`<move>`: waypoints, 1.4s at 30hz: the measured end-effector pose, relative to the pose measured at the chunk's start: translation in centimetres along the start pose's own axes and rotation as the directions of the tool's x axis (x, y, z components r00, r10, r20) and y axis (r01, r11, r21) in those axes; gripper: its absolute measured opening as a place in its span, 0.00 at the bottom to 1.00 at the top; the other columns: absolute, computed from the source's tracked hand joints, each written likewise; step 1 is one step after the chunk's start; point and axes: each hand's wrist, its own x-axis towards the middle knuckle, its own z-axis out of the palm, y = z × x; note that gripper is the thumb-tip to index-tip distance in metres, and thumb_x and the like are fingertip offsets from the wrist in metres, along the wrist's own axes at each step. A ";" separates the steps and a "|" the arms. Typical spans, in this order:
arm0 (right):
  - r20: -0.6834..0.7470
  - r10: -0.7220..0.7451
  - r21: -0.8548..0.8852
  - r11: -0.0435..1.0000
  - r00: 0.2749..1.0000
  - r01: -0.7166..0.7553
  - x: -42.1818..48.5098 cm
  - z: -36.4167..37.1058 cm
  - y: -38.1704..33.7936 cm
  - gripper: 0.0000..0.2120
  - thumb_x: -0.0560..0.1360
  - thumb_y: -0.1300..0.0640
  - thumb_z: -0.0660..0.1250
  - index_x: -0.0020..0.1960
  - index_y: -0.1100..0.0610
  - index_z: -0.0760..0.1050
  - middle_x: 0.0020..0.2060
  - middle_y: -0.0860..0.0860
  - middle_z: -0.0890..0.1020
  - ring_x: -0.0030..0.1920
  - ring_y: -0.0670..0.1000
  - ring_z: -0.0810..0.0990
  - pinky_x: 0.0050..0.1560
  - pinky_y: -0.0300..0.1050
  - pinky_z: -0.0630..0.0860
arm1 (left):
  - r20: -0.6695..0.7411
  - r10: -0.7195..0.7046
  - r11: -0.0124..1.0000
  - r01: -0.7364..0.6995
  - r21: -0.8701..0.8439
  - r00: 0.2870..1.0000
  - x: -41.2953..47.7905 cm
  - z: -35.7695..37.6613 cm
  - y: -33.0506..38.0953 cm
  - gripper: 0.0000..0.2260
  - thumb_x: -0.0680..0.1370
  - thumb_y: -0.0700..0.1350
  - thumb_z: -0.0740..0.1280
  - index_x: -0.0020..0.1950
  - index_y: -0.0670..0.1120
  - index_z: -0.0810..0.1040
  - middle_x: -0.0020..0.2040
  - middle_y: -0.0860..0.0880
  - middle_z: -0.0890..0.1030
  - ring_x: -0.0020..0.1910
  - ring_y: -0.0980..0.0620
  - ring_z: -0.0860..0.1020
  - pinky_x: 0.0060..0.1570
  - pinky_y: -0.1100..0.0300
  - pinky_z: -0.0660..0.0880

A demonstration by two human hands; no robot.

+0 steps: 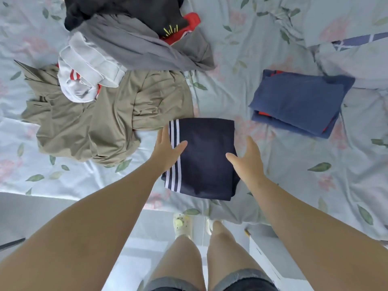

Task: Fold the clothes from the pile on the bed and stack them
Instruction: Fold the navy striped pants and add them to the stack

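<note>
Striped garment is folded, unstacked, flanked by left hand and right hand, fingers straight, nothing held. Pile left of it is unfolded.

Bright even daylight, soft shadows, slight blur (wide-angle bending at edges)

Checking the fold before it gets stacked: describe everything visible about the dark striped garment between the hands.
The striped garment is dark navy soft-looking cloth, folded into a neat rectangle with three white stripes down its left edge. It lies flat on the flowered bedsheet near the bed's front edge, its far left corner beside the tan clothes. The left grip rests on the striped edge, thumb on top; the right grip touches the right edge, thumb on top.
</note>
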 end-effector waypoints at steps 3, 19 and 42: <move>0.074 0.141 -0.031 0.990 0.987 -0.139 1.5 1.7 1.6 0.35 0.70 0.52 0.70 0.73 0.49 0.59 0.66 0.48 0.67 0.66 0.53 0.70 0.61 0.43 0.66 | 0.044 -0.077 0.996 0.075 0.047 0.996 1.3 1.9 -2.3 0.38 0.78 0.53 0.65 0.78 0.49 0.44 0.78 0.52 0.47 0.76 0.51 0.52 0.73 0.48 0.57; -0.036 0.472 0.013 0.881 0.881 -0.472 7.0 9.0 8.0 0.41 0.65 0.45 0.74 0.71 0.53 0.58 0.65 0.52 0.67 0.61 0.57 0.71 0.62 0.57 0.71 | 0.170 -0.386 0.922 0.387 0.029 0.907 7.9 6.1 -9.8 0.37 0.72 0.55 0.71 0.75 0.50 0.56 0.69 0.48 0.64 0.69 0.44 0.66 0.66 0.45 0.67; 0.061 0.375 0.667 0.674 0.925 -0.317 1.2 -4.4 5.0 0.17 0.72 0.58 0.71 0.59 0.51 0.76 0.52 0.48 0.83 0.54 0.53 0.81 0.58 0.52 0.76 | 0.620 -0.115 0.988 0.156 -0.013 0.776 6.9 5.1 9.7 0.13 0.71 0.39 0.72 0.55 0.49 0.79 0.48 0.49 0.85 0.46 0.48 0.83 0.47 0.55 0.78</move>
